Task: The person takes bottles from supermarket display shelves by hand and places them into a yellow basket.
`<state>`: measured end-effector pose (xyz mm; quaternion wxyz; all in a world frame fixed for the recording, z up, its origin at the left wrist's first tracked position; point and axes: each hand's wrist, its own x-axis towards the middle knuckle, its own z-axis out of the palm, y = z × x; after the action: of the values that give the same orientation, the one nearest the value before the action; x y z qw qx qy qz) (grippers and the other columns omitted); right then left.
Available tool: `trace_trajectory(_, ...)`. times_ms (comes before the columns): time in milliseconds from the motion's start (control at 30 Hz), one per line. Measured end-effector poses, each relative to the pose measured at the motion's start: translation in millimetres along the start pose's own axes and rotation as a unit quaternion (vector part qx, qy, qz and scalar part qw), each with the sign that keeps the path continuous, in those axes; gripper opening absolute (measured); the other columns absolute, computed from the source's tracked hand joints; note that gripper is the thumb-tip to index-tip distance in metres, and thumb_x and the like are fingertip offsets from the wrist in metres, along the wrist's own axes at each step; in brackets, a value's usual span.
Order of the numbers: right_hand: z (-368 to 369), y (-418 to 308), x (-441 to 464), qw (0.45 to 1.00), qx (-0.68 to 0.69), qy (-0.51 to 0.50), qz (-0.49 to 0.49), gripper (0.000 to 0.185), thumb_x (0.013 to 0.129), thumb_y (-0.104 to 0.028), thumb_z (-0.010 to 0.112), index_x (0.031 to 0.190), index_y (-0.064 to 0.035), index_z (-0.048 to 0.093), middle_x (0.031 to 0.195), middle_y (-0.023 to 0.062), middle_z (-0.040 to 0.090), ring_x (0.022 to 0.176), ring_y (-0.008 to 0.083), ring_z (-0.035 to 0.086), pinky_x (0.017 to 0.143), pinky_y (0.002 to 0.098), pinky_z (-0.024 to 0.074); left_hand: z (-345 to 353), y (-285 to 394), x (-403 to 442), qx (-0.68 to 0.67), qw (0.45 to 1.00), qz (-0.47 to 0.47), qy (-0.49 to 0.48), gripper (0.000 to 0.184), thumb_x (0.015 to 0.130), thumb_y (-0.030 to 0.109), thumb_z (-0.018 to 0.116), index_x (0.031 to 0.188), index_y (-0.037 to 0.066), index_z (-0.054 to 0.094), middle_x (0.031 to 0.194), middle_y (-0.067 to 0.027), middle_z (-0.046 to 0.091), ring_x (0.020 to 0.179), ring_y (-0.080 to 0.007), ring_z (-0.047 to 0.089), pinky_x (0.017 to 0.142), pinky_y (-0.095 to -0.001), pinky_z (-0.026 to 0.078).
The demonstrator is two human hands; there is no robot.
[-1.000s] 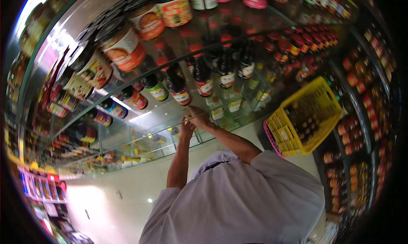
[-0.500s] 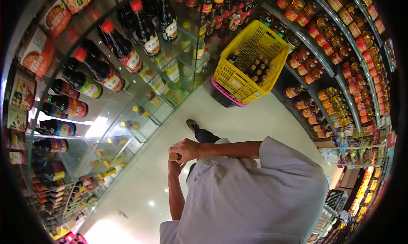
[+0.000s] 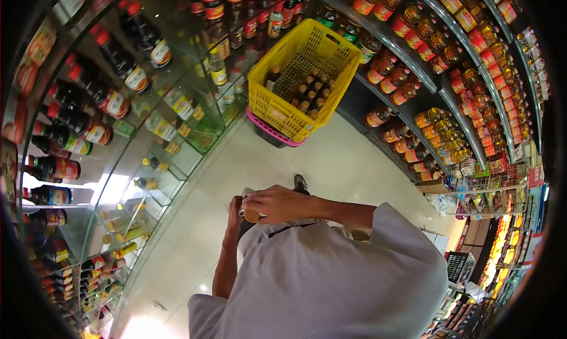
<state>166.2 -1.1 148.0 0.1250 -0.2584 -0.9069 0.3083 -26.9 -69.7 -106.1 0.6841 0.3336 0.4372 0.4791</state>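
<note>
In front of my waist, my right hand [image 3: 277, 204] is closed around a small bottle [image 3: 251, 215], whose brown cap points up toward the camera. My left hand [image 3: 234, 212] is closed just to the left, touching or nearly touching it. A small pale, shiny thing [image 3: 247, 192] shows between the hands; what it is, and what my left hand grips, cannot be made out. Beyond my hands stands a yellow basket [image 3: 283, 111] with several brown-capped bottles [image 3: 311, 91] inside.
Under the yellow basket is a pink-rimmed dark basket [image 3: 269, 132]. Glass shelves [image 3: 124, 156] with sauce bottles run along the left. Dark shelves [image 3: 407, 61] of oil bottles curve along the right. My shoe [image 3: 300, 183] is on the pale floor [image 3: 201, 179].
My hands have come away from the glass shelf to my waist, with a brown-capped bottle now visible. The view has turned right, so the shelf and yellow basket appear farther left.
</note>
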Motion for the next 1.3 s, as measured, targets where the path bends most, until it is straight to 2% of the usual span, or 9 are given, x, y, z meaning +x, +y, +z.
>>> trace_trajectory(100, -71, 8, -38, 0.999, -0.045, 0.03, -0.006, 0.038, 0.073, -0.024, 0.069, 0.102, -0.0038, 0.055, 0.105, 0.0105, 0.061, 0.097, 0.025, 0.062, 0.081, 0.0373, 0.0516, 57, -12, 31, 0.225, 0.969, 0.095, -0.032, 0.028, 0.081, 0.02, 0.057, 0.102, 0.001, 0.054, 0.093, -0.0116, 0.06, 0.091, -0.0264, 0.058, 0.087, -0.0373, 0.042)
trace_trajectory(200, -130, 25, -84, 0.997, -0.071, 0.035, -0.005, 0.04, 0.071, -0.025, 0.07, 0.099, -0.0018, 0.054, 0.096, 0.0107, 0.06, 0.088, 0.0236, 0.062, 0.074, 0.0353, 0.0525, 125, -48, 62, 0.059, 0.996, 0.066, -0.034, 0.034, 0.077, 0.02, 0.061, 0.105, 0.0, 0.055, 0.096, -0.0144, 0.061, 0.09, -0.0333, 0.058, 0.081, -0.0403, 0.045)
trace_trajectory(400, -206, 73, -158, 0.992, -0.078, 0.094, 0.016, 0.033, 0.068, -0.026, 0.07, 0.088, -0.0051, 0.055, 0.077, 0.0069, 0.059, 0.071, 0.0206, 0.061, 0.059, 0.0328, 0.0495, 286, 10, 116, 0.27, 0.886, 0.324, -0.192, 0.029, 0.079, 0.02, 0.058, 0.098, -0.002, 0.056, 0.093, -0.0187, 0.06, 0.084, -0.0374, 0.059, 0.072, -0.0404, 0.048)
trace_trajectory(467, -229, 91, -167, 0.99, -0.091, 0.109, 0.014, 0.031, 0.067, -0.025, 0.07, 0.087, -0.0064, 0.056, 0.074, 0.0061, 0.059, 0.067, 0.0208, 0.061, 0.057, 0.0326, 0.049, 302, -34, 136, 0.22, 0.924, 0.264, -0.169, 0.028, 0.086, 0.024, 0.051, 0.099, -0.001, 0.057, 0.097, -0.0161, 0.062, 0.086, -0.0325, 0.062, 0.073, -0.0406, 0.049)
trace_trajectory(533, -247, 112, -170, 0.986, -0.101, 0.129, 0.012, 0.03, 0.065, -0.024, 0.07, 0.086, -0.0076, 0.057, 0.071, 0.0053, 0.059, 0.063, 0.021, 0.06, 0.056, 0.0324, 0.0485, 330, -2, 138, -0.038, 0.971, -0.192, -0.139, 0.034, 0.093, 0.03, 0.041, 0.108, 0.003, 0.056, 0.103, -0.012, 0.063, 0.088, -0.0256, 0.063, 0.077, -0.0377, 0.05)
trace_trajectory(567, -255, 125, -169, 0.982, -0.111, 0.152, 0.023, 0.029, 0.064, -0.023, 0.071, 0.084, -0.0084, 0.058, 0.069, 0.0046, 0.059, 0.061, 0.0211, 0.06, 0.055, 0.0326, 0.0481, 348, 47, 135, 0.064, 0.971, -0.181, -0.14, 0.042, 0.095, 0.035, 0.035, 0.119, 0.005, 0.052, 0.109, -0.0095, 0.062, 0.09, -0.0201, 0.062, 0.079, -0.035, 0.051)
trace_trajectory(967, -329, 255, -72, 0.942, -0.208, 0.218, 0.146, 0.026, 0.068, -0.027, 0.075, 0.083, -0.0089, 0.063, 0.067, 0.0093, 0.063, 0.059, 0.0271, 0.063, 0.053, 0.0346, 0.0494, 288, 68, 242, -0.089, 0.986, 0.007, 0.139, 0.03, 0.095, 0.029, 0.044, 0.103, 0.004, 0.058, 0.088, -0.0088, 0.066, 0.078, -0.0168, 0.062, 0.069, -0.0289, 0.049)
trace_trajectory(1200, -313, 375, -1, 0.929, -0.244, 0.157, 0.229, 0.031, 0.071, -0.035, 0.072, 0.09, -0.0102, 0.065, 0.065, 0.0087, 0.064, 0.059, 0.025, 0.064, 0.055, 0.0358, 0.0515, 252, 96, 312, 0.197, 0.948, 0.094, 0.232, 0.015, 0.09, 0.012, 0.051, 0.102, 0.004, 0.058, 0.097, -0.0083, 0.063, 0.095, -0.0234, 0.059, 0.085, -0.0341, 0.046)
trace_trajectory(1300, -291, 439, 26, 0.94, -0.226, 0.092, 0.237, 0.035, 0.075, -0.037, 0.069, 0.096, -0.0096, 0.065, 0.06, 0.0073, 0.062, 0.057, 0.0239, 0.063, 0.054, 0.0362, 0.0517, 247, 86, 344, 0.474, 0.811, 0.202, 0.276, 0.019, 0.082, 0.011, 0.059, 0.1, 0.009, 0.058, 0.1, -0.0105, 0.062, 0.108, -0.0294, 0.051, 0.1, -0.0454, 0.033)
